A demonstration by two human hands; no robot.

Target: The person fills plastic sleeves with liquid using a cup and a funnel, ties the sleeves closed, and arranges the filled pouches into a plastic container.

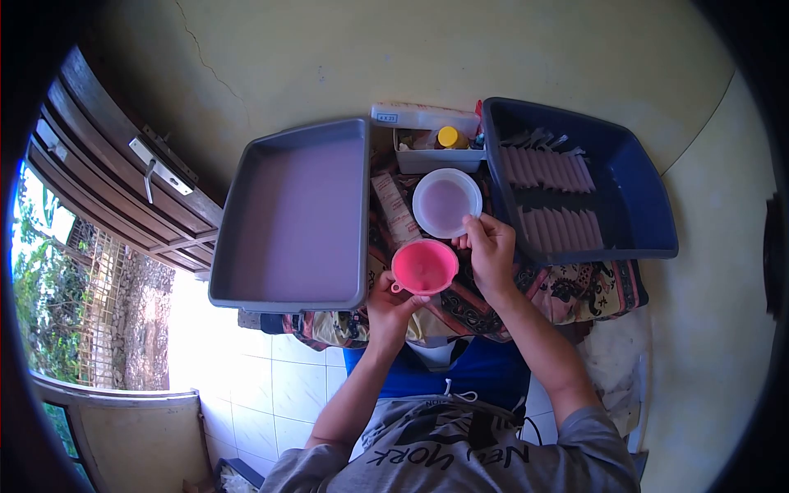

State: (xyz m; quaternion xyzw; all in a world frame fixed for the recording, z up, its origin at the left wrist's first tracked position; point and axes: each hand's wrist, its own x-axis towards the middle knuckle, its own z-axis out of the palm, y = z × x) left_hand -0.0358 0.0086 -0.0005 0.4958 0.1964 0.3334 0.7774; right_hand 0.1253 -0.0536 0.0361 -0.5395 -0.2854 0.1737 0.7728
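My left hand [389, 311] is closed around the lower part of a pink funnel [424, 267], whose wide mouth faces up. Just beyond it, my right hand [491, 251] pinches the near right rim of a round white plastic bowl [420, 203] with pale purple liquid inside. The bowl is slightly farther from me than the funnel, and the two are close together. My left fingers under the funnel are partly hidden, as is whatever is below its spout.
A large grey tub [288, 305] of purple liquid stands left. The dark blue tub [633, 197] at right holds two rows of filled purple plastic sleeves. Between them are a small grey basket [436, 161], a yellow-capped bottle [451, 137], a plastic packet [394, 209] and patterned cloth [567, 287].
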